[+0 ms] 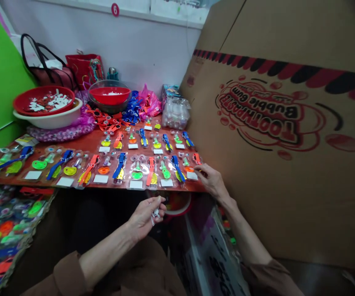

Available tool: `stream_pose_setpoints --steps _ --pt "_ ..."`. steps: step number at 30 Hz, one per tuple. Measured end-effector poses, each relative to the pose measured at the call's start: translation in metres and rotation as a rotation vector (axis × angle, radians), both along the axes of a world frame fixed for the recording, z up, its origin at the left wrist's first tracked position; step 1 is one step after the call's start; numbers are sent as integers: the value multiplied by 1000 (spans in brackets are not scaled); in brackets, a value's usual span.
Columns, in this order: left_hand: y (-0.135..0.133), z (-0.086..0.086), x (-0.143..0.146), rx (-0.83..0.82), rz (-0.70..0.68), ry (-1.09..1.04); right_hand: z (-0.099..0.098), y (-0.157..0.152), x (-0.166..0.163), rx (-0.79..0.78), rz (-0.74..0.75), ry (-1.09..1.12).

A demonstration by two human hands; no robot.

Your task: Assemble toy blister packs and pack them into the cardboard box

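A person's left hand [146,215] curls into a loose fist, thumb [155,202] against bent fingers [162,208], while the right hand [212,179] extends farther forward, fingertips [197,167] pointing inward. Both forearms [107,247], bare, angle inward from either side.

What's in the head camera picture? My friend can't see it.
A person's left hand holds small white pieces in front of a reddish table, and the right hand is at the front row of clear packs with colorful pacifiers. Red bowls stand behind.
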State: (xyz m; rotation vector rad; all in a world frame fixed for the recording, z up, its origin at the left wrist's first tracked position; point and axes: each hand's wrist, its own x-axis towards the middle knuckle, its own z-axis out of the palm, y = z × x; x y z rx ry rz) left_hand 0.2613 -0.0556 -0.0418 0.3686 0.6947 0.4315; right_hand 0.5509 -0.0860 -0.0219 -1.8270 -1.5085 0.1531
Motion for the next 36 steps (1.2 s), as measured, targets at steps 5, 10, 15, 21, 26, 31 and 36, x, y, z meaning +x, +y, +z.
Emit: stream_pose_setpoints --steps 5,10,15,21,26,31,36 --pt "-6 -4 -3 -29 41 34 -15 0 8 -109 20 33" --pt "-7 -4 -4 -20 45 41 -22 1 9 -96 16 40" --pt "-9 -4 -3 -14 36 31 -21 2 13 -122 45 10" --pt "-10 -7 -3 -21 47 42 -26 -1 22 -137 82 -103" --pt "-9 -1 0 -54 65 45 -24 -4 18 -133 9 -278" --pt "0 13 8 -118 91 68 -1 -15 -18 0 15 -111" --pt "25 30 20 -151 186 12 8 -25 -74 55 121 138"
